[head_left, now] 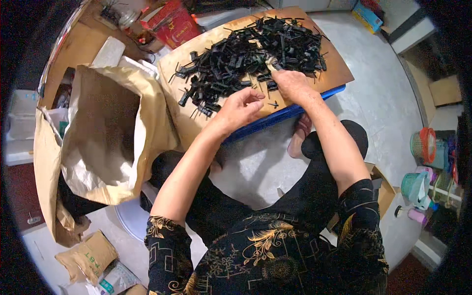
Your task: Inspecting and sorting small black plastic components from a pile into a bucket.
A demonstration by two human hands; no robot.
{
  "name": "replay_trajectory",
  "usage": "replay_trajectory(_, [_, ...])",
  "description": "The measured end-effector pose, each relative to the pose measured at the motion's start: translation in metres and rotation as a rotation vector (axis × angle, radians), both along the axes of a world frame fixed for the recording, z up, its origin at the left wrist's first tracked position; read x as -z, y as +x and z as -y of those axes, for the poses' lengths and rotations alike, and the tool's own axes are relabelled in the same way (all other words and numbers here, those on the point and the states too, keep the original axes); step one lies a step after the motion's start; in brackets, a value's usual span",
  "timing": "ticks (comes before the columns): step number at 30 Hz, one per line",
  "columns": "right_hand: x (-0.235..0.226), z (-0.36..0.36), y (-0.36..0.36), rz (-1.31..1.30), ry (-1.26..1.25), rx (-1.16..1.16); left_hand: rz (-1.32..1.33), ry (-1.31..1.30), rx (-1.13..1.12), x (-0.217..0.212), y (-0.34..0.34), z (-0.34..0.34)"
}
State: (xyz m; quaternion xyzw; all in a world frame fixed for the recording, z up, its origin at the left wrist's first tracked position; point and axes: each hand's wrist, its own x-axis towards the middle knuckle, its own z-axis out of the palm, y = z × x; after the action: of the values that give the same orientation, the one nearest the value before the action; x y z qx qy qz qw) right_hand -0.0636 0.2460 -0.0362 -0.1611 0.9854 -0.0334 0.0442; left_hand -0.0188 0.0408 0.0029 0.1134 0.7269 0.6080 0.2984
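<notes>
Two hands work at the board: from the left, a paper sack [105, 132] gapes beside us. Our left hand [239, 108] curls loosely, fingers seemingly empty; our right hand [291, 84] rests on the black clips [250, 56], its fingers hidden. We judge sorting is underway; next comes pinching one piece free. Single clips blur together.

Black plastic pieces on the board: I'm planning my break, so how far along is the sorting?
Done: nothing I can confirm; the open paper sack at the left shows no pieces inside from this view. In hand: the left hand curls at the near edge of the heap, and the right hand rests on it. Left: a large pile of black plastic pieces covers the wooden board.
</notes>
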Motion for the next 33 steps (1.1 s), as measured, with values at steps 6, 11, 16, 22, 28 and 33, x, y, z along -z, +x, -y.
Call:
replay_trajectory(6, [0.005,0.002,-0.003,-0.015,0.004,0.027,0.350,0.203,-0.189,0.035,-0.022,-0.009])
replay_trajectory(11, [0.012,-0.002,-0.008,-0.012,-0.022,0.001,0.390,0.243,-0.209,0.042,-0.021,-0.015])
replay_trajectory(16, [-0.019,0.005,-0.009,0.043,-0.091,0.060,0.349,0.229,-0.227,0.027,-0.032,-0.001])
replay_trajectory(22, [-0.042,0.007,0.004,-0.192,-0.511,-0.170,0.323,0.299,-0.324,0.007,-0.040,0.011])
replay_trajectory(28, [-0.052,0.028,0.017,-0.222,-0.463,-0.328,0.422,0.451,-0.175,0.001,-0.041,0.028])
replay_trajectory(33, [-0.060,0.035,0.020,-0.338,-0.404,-0.464,0.481,0.553,-0.131,0.004,-0.035,0.034])
